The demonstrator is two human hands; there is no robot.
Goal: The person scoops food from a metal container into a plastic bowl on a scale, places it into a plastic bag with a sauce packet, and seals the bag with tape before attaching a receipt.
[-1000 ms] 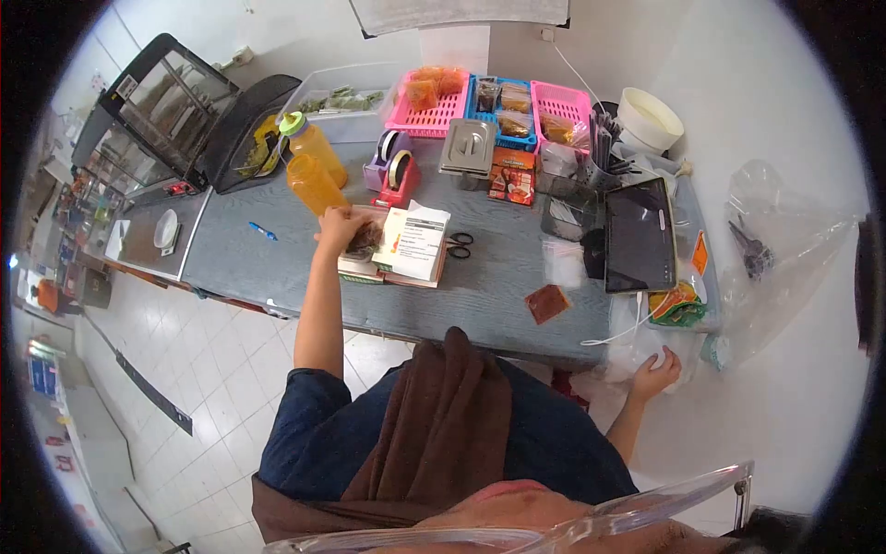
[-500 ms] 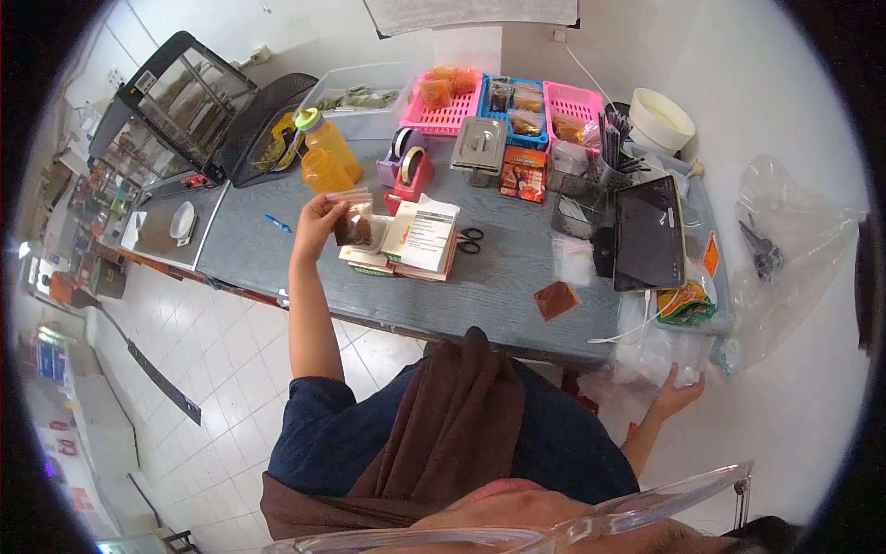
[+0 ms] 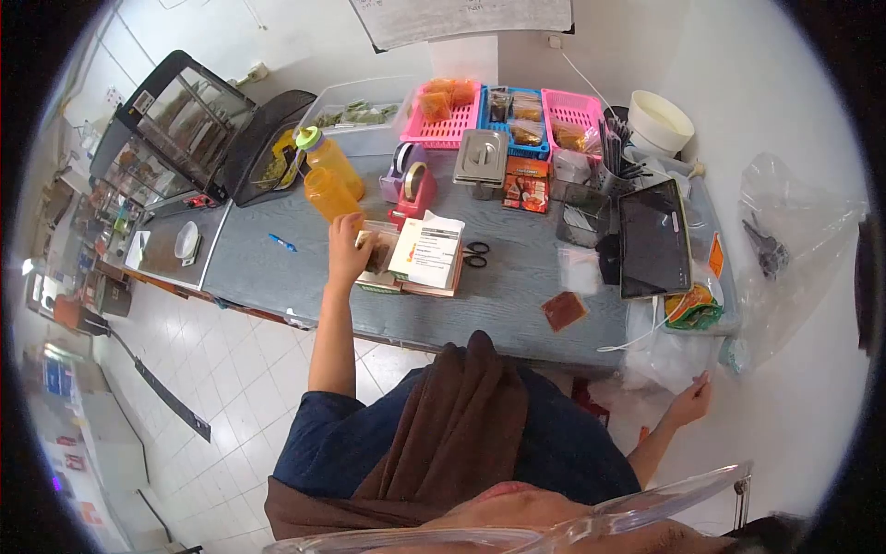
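My left hand point(image 3: 347, 254) is closed on a small clear zip bag point(image 3: 380, 254) with dark brown contents, held low over an open box beside the stack of white printed cards point(image 3: 426, 249). The fingers partly hide the bag. At the right end of the table, my right hand point(image 3: 688, 404) pinches at the edge of a clear plastic bag point(image 3: 669, 358) that hangs past the table corner. A flat reddish-brown packet point(image 3: 565, 311) lies on the table between the hands, close to a pile of small clear bags point(image 3: 580, 270).
Behind the cards stand a red tape dispenser point(image 3: 414, 191), yellow bottles point(image 3: 330, 189) and a lidded steel container point(image 3: 481, 159). Scissors point(image 3: 475, 255) lie beside the cards. A tablet point(image 3: 653, 240) leans at the right, and pink baskets point(image 3: 441, 129) line the back.
My left hand has moved right and lowered the zip bag to the box by the cards. My right hand has shifted slightly right, and its fingers have closed together at the plastic bag.
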